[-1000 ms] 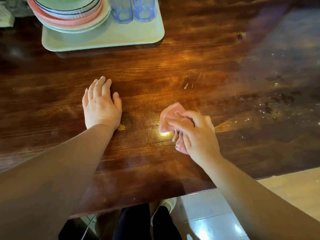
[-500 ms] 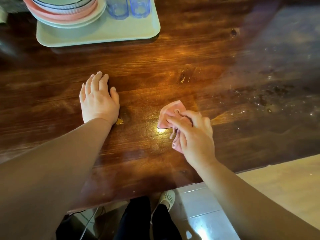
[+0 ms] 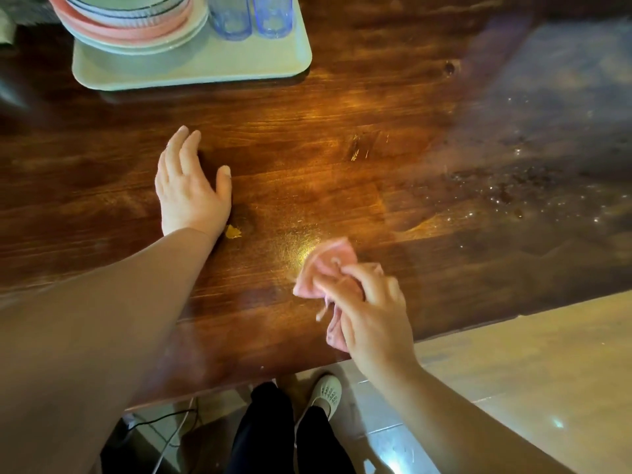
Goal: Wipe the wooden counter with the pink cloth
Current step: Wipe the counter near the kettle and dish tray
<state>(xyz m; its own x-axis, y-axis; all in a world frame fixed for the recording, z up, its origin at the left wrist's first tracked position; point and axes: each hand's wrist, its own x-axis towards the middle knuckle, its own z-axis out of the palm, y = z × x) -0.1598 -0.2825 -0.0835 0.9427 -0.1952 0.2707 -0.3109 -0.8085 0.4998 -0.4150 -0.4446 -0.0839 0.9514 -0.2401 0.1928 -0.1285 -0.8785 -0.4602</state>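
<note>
left hand [image 3: 191, 189] flat on the wooden surface [image 3: 342, 138], fingers straight, thumb spread, holding nothing. small yellow scrap [image 3: 233, 231] on the wood just beside its wrist. pink cloth [image 3: 326, 268] right of that, near the front edge, bunched under the right hand [image 3: 372, 309], whose fingers are curled round it and pinch it; cloth sticks out left of and beyond the fingers, touching the wood. hands well apart. pale green tray [image 3: 205, 68] at back left carries stacked plates [image 3: 133, 25] and two blue glasses [image 3: 249, 15]. wet droplets [image 3: 506, 193] on the right side of the surface. tiled floor [image 3: 403, 443] below, white shoe [image 3: 325, 393] showing.
</note>
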